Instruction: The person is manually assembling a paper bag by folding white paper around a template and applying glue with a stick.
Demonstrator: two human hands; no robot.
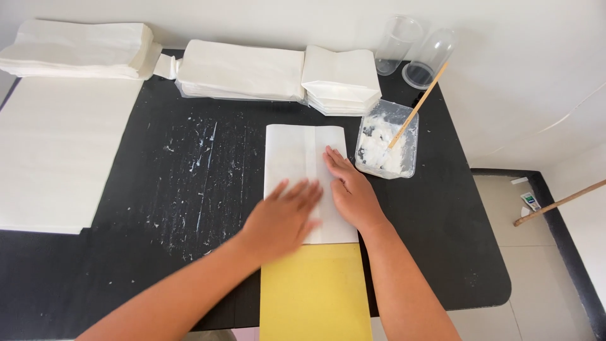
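Black surface (158, 265) here, pretty scuffed up with white smears and flecks, pushed against a pale wall, with tiled floor showing off to the right. Only the head view to go on, looking straight down.

The thing both hands are on is a folded white paper sheet (297, 158) lying dead centre, directly ahead of the person. Its long axis runs away from the body, near edge to far edge, and its near end overlaps a yellow board (315, 297) that sticks out toward the person. There's a fold line running lengthwise down the paper.

The left hand (284, 218) is flat, fingers spread, palm down on the lower left part of the paper. It's blurred, so exact finger contact is hard to call. The right hand (350, 189) is also flat and open, pressing along the right side, fingertips pointing up toward the far end. Neither one grips anything. Right hand sits a bit further up the sheet, left is nearer the body.

Just right of the paper is a clear tub of white paste (385, 148) with a wooden stick (416, 107) leaning in it. Stacks of white folded bags (341, 79) line the far edge.
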